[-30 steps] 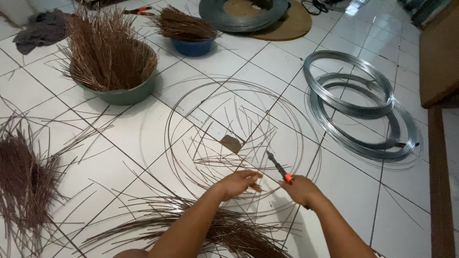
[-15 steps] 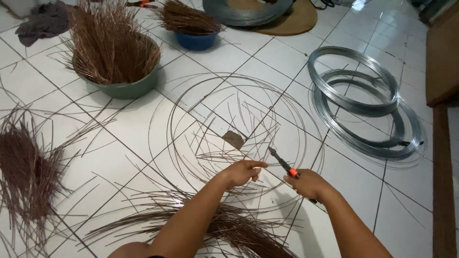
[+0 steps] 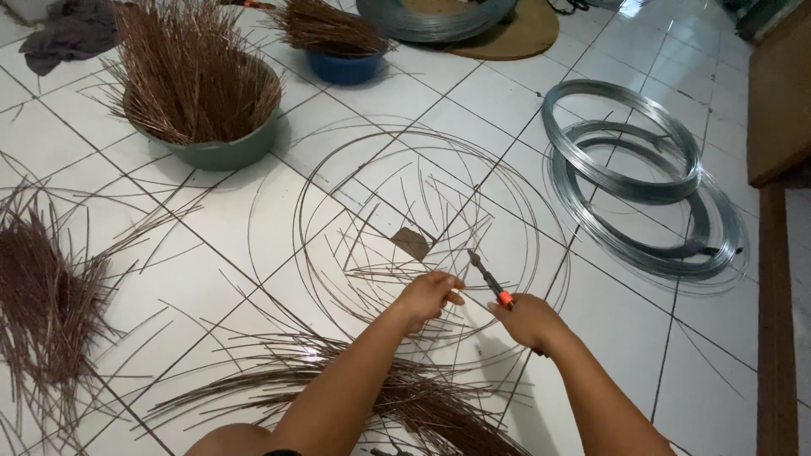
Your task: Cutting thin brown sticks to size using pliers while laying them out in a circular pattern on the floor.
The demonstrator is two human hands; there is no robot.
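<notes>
Head view: our left hand [image 3: 429, 295] has closed on the wire hoops [image 3: 422, 224] at centre frame, while our right hand [image 3: 525, 321] keeps gripping pliers [image 3: 488, 279], now angled nearer the wire.

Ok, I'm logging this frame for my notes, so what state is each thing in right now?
Left hand: closed on thin wire strands of the frame.
Right hand: gripping pliers.
Pliers: held, tip pointing at the frame.
Wire frame: lying flat on the tiles, rings with crossing strands.
Green basin: upright, full of brown sticks.
Blue basin: upright, holding sticks.
Wire coils: wound, flat on the floor.
</notes>
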